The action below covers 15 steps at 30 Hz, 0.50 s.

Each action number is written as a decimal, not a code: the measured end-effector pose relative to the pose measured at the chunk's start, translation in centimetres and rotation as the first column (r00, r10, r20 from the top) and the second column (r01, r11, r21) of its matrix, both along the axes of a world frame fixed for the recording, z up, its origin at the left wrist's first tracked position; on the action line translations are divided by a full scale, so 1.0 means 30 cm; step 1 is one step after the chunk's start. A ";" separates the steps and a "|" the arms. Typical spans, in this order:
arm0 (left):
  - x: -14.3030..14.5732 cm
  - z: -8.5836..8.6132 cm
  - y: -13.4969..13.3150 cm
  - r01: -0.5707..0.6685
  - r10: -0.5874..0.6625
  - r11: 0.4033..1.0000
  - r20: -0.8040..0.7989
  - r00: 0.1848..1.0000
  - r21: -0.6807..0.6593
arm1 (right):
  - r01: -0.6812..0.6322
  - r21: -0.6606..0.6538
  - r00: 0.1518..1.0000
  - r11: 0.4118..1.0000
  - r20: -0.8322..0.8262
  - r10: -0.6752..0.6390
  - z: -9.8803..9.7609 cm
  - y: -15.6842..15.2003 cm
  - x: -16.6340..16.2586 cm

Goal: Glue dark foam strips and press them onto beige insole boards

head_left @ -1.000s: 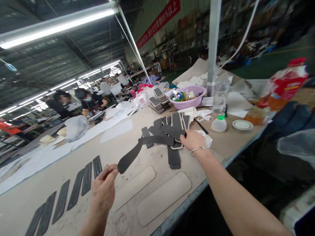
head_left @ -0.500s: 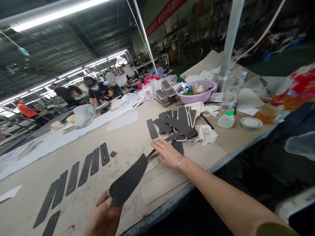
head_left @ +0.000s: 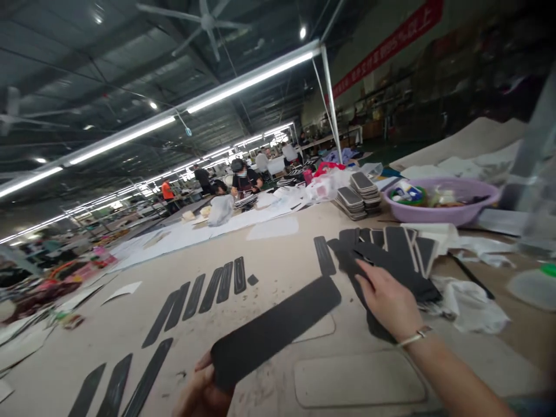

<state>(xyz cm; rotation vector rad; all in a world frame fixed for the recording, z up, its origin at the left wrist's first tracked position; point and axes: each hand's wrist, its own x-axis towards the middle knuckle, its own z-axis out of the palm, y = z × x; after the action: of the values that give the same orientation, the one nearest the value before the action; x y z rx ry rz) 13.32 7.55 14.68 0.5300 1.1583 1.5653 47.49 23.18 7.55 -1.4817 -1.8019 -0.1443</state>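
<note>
My left hand (head_left: 206,388) is closed on the near end of a black panel (head_left: 278,330), long with rounded corners, raised at a slant above the table. My right hand (head_left: 386,298) is at the near left side of a loose pile of black panels (head_left: 391,255), some with pale edges. Its thumb and forefinger are closed on a dark panel (head_left: 350,266) there; its other fingers are partly hidden. Just left of the pile lies a narrow black strip (head_left: 324,256). More black strips (head_left: 217,284) with shiny surfaces lie in a slanted row on the left.
Stacked pale-edged panels (head_left: 358,197) stand behind the pile, beside a purple basin (head_left: 443,200) of small items. A crumpled white cloth (head_left: 471,307) and a bottle with a green cap (head_left: 534,289) are to the right. Co-workers (head_left: 243,179) are at the far tables.
The view has swung left and up. My left hand has turned the black panel flatter and broader to view. My right hand has shifted against the pile's near left side.
</note>
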 end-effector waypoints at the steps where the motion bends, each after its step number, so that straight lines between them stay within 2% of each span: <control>1: -0.009 -0.002 -0.003 -0.002 0.002 1.000 0.001 1.000 0.002 | 0.080 0.023 0.996 0.997 -0.040 -0.079 -0.002 0.012 0.033; 3: -0.012 -0.006 -0.011 -0.010 0.010 1.000 -0.008 1.000 -0.002 | 0.229 0.037 0.973 0.973 -0.044 -0.227 -0.016 0.039 0.097; 5: -0.003 -0.013 -0.021 -0.040 0.040 0.999 -0.030 0.999 -0.005 | 0.321 0.031 0.947 0.947 0.011 -0.321 -0.029 0.058 0.142; 8: 0.008 -0.033 -0.035 -0.085 0.083 0.996 -0.063 0.995 -0.030 | 0.319 0.025 0.947 0.947 0.027 -0.320 -0.023 0.044 0.136; 10: 0.004 -0.051 -0.039 -0.101 0.096 0.993 -0.078 0.992 -0.065 | 0.155 -0.015 0.987 0.988 -0.049 -0.155 -0.017 0.017 0.076; 11: -0.001 -0.060 -0.038 -0.106 0.099 0.990 -0.083 0.992 -0.088 | 0.027 -0.062 0.991 0.998 -0.126 -0.035 -0.020 0.003 0.034; 12: -0.005 -0.067 -0.036 -0.114 0.105 0.987 -0.085 0.991 -0.112 | -0.135 -0.154 0.970 0.979 -0.220 0.100 -0.029 -0.011 -0.013; 13: -0.009 -0.074 -0.034 -0.120 0.110 0.984 -0.085 0.990 -0.132 | -0.308 -0.268 0.916 0.913 -0.342 0.209 -0.044 -0.023 -0.060; 14: -0.013 -0.078 -0.032 -0.125 0.114 0.981 -0.081 0.990 -0.149 | -0.463 -0.396 0.843 0.793 -0.474 0.255 -0.063 -0.036 -0.105; 15: -0.015 -0.081 -0.029 -0.127 0.116 0.978 -0.074 0.990 -0.163 | -0.560 -0.491 0.781 0.668 -0.582 0.227 -0.083 -0.047 -0.144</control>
<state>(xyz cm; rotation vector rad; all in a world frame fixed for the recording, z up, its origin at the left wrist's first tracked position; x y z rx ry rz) 12.87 6.67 12.26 0.4068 1.3802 1.5459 43.16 21.76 5.06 -1.3121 -1.7727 1.1023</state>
